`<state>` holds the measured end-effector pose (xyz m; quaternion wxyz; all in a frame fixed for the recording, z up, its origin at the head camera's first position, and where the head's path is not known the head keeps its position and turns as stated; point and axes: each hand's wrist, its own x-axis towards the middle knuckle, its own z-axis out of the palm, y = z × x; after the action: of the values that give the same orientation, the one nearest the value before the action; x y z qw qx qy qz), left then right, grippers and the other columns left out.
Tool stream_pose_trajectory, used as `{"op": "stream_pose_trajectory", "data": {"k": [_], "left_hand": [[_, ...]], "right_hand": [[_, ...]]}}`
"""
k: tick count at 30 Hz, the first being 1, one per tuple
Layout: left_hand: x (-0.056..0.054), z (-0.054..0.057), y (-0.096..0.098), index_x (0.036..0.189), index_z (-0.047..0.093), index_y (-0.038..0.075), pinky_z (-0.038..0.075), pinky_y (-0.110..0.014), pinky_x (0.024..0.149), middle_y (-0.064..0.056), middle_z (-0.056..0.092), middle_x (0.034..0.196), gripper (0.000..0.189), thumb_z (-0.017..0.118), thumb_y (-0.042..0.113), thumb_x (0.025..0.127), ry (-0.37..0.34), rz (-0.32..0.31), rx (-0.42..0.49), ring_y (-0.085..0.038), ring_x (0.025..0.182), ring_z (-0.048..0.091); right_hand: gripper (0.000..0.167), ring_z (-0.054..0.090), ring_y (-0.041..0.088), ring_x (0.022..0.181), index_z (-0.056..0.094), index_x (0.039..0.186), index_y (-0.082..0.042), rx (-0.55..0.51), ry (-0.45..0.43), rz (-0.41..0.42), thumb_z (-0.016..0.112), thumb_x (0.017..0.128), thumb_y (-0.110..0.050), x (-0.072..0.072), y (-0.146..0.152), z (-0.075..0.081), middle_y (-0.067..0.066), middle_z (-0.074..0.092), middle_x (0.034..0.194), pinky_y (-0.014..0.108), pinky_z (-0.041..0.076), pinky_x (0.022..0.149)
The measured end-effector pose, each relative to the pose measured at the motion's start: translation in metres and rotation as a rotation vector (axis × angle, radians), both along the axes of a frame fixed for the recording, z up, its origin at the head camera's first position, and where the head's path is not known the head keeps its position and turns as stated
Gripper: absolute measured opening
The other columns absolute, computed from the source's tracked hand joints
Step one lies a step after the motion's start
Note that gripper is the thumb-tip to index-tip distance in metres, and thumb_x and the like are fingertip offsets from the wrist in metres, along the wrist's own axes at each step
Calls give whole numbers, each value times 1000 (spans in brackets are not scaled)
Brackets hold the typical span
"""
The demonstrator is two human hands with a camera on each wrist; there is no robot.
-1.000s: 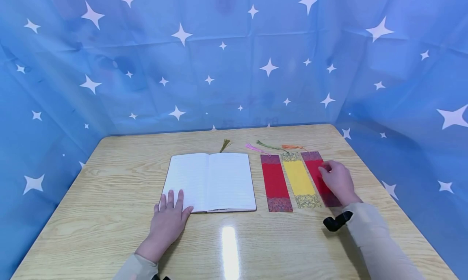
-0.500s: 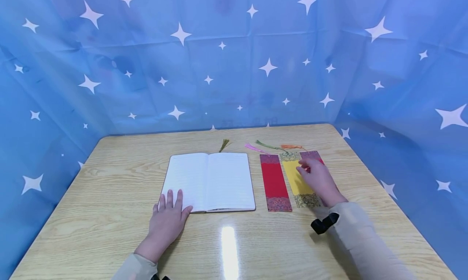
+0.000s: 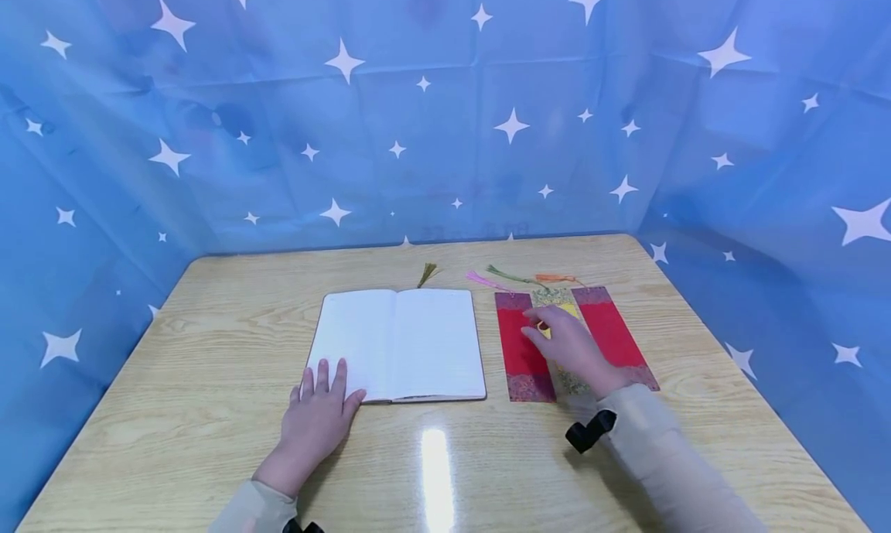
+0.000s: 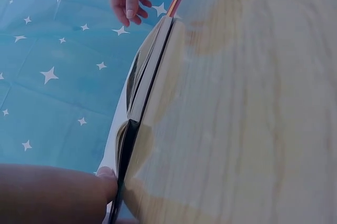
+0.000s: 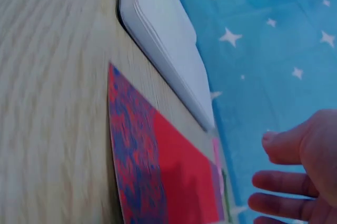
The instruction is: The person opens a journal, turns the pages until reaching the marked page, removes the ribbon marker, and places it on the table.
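Observation:
An open notebook (image 3: 435, 347) with lined pages lies on the table. My left hand (image 3: 316, 421) rests on its lower left corner, fingers spread flat on the page and thumb at the near edge. To the right, three bookmarks with tassels lie side by side: a red bookmark (image 3: 517, 336), a yellow bookmark (image 3: 569, 310) and another red bookmark (image 3: 612, 332). Above the yellow one hovers my right hand (image 3: 574, 351), its fingertips over the left red bookmark, holding nothing. It hides most of the yellow bookmark. The right wrist view shows the fingers (image 5: 284, 182) loosely extended, apart from the bookmark.
The wooden table (image 3: 223, 332) ends at a blue star-patterned cloth (image 3: 390, 131) behind and at the sides. A dark olive tassel (image 3: 428, 273) sticks out beyond the notebook's top edge. Pink, green and orange tassels point left from the bookmarks' tops.
My right hand has moved left, from over the right red bookmark across the yellow one toward the left red one. The bookmarks stay in place. My left hand has stayed on the notebook.

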<state>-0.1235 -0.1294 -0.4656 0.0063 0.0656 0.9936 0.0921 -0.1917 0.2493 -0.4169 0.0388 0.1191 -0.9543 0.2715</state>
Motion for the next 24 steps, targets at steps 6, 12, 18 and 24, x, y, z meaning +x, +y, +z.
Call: {"op": "stream_pose_trajectory", "data": {"k": [6, 12, 18, 24], "left_hand": [[0, 1, -2, 143, 32, 1, 23, -64, 100, -31, 28, 142, 64, 36, 46, 98, 0, 3, 3, -52, 130, 20], [-1, 1, -2, 143, 33, 1, 22, -64, 101, -30, 28, 143, 63, 37, 45, 98, 11, 3, 24, -51, 131, 20], [-2, 0, -2, 143, 34, 2, 22, -62, 102, -28, 30, 143, 63, 36, 47, 98, 24, -2, 26, -49, 131, 21], [0, 2, -3, 142, 36, 1, 22, -64, 101, -30, 31, 142, 63, 40, 45, 97, 26, -3, 41, -51, 130, 22]], "right_hand": [[43, 54, 29, 107, 59, 122, -7, 60, 0, 50, 71, 84, -22, 3, -24, -2, 12, 59, 116, 46, 48, 87], [48, 49, 30, 116, 56, 128, -10, 107, -44, 127, 68, 85, -28, 9, -38, -2, 13, 55, 125, 48, 43, 93], [60, 42, 26, 123, 50, 134, -14, 112, -83, 254, 70, 82, -35, 15, -49, 1, 8, 49, 133, 46, 42, 95], [74, 37, 25, 128, 42, 140, -16, 162, -109, 336, 71, 78, -46, 18, -60, -4, 8, 41, 141, 43, 38, 101]]}}
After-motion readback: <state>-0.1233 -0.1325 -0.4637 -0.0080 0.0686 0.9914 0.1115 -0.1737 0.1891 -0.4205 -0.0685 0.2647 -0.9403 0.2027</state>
